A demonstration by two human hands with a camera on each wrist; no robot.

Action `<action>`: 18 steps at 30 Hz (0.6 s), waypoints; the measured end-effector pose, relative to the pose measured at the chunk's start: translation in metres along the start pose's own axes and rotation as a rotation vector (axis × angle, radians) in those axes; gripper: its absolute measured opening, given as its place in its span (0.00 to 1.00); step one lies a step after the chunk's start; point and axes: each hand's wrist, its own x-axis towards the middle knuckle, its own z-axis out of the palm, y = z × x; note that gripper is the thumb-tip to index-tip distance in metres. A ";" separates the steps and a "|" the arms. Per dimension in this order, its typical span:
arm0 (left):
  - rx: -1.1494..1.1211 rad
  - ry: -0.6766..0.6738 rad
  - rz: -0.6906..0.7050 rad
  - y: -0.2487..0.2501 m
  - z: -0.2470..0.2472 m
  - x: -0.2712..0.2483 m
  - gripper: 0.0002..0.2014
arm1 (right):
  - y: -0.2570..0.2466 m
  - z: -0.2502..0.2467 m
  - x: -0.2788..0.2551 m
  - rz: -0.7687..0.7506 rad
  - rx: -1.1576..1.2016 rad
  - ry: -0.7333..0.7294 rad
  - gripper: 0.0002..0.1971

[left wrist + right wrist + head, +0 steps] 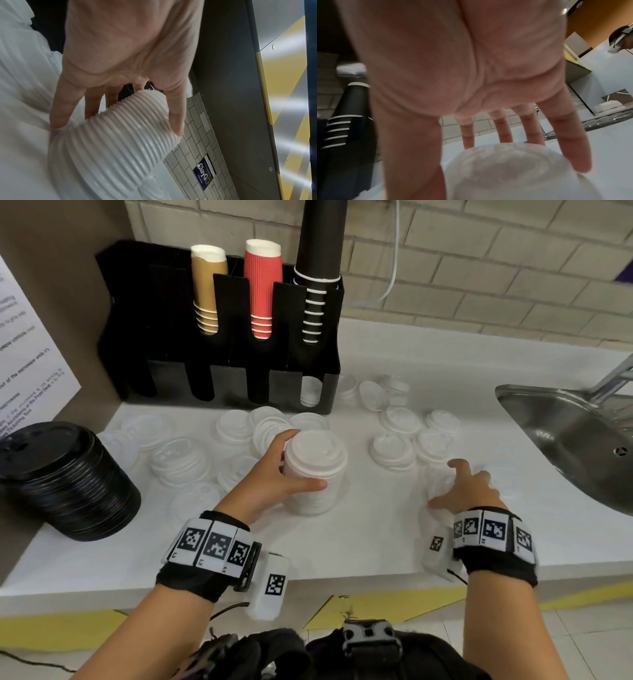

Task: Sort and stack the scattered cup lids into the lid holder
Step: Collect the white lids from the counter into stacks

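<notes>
My left hand (301, 460) grips a tall stack of white lids (318, 450) standing mid-counter, thumb on the near side and fingers on the far side. The left wrist view shows the same ribbed stack (111, 148) held between thumb and fingers of that hand (116, 127). My right hand (445, 484) hovers with straight, spread fingers over a clear lid (433, 474) on the counter; up close the clear lid (505, 175) lies just under the hand (488, 155). The black lid holder (219, 378) stands at the back, with white lids (310, 393) in its right front slot.
Loose white lids (397, 419) and clear lids (178, 457) are scattered over the white counter. A tall stack of black lids (51, 474) stands at the left. Brown (207, 285), red (262, 285) and black cups (317, 268) fill the holder's back. A steel sink (575, 440) is at the right.
</notes>
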 end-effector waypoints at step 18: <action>0.027 0.002 -0.010 0.003 0.002 -0.001 0.42 | -0.111 0.005 -0.062 -0.910 0.478 -0.124 0.34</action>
